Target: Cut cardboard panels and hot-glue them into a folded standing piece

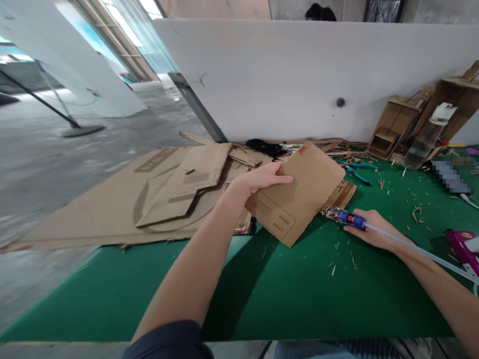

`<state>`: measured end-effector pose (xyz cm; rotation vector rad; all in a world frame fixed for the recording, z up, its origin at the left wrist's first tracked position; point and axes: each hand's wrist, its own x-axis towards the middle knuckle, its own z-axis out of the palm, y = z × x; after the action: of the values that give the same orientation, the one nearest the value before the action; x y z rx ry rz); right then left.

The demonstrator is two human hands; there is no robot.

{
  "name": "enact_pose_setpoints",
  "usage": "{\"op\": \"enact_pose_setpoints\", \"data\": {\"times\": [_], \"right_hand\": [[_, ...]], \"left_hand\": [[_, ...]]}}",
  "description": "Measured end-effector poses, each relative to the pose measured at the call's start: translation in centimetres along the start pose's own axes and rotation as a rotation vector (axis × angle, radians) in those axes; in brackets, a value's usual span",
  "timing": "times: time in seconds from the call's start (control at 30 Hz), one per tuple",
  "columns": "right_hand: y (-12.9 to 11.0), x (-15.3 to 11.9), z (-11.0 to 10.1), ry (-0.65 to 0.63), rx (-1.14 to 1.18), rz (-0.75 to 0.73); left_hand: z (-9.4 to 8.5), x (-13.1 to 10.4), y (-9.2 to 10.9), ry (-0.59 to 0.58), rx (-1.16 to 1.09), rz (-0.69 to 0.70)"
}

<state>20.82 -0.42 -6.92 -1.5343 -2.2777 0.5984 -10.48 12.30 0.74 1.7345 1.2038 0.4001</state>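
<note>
My left hand grips a piece of brown cardboard by its left edge, thumb on the printed face. The piece is tilted above the green tabletop. A blue hot glue gun is in my right hand, its dirty nozzle pointing left at the cardboard's lower right edge. I cannot tell whether the nozzle touches it. From the gun's back a long translucent glue stick runs over my right forearm. Partly hidden behind the held piece is a smaller cardboard piece.
Large flattened cardboard covers the table's left side. Teal-handled pliers and scraps lie behind my right hand. Farther right are a clear bottle, a phone, cardboard constructions and a magenta tool. A white panel borders the back.
</note>
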Motion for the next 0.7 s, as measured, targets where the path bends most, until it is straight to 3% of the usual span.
{"op": "enact_pose_setpoints", "data": {"times": [0.53, 0.7], "right_hand": [[-0.6, -0.1, 1.1, -0.03, -0.201, -0.09], [-0.2, -0.3, 0.3, 0.054, -0.099, -0.117]], "left_hand": [[0.0, 0.1, -0.1, -0.037, 0.015, 0.061], [-0.2, 0.1, -0.1, -0.024, 0.048, 0.046]]}}
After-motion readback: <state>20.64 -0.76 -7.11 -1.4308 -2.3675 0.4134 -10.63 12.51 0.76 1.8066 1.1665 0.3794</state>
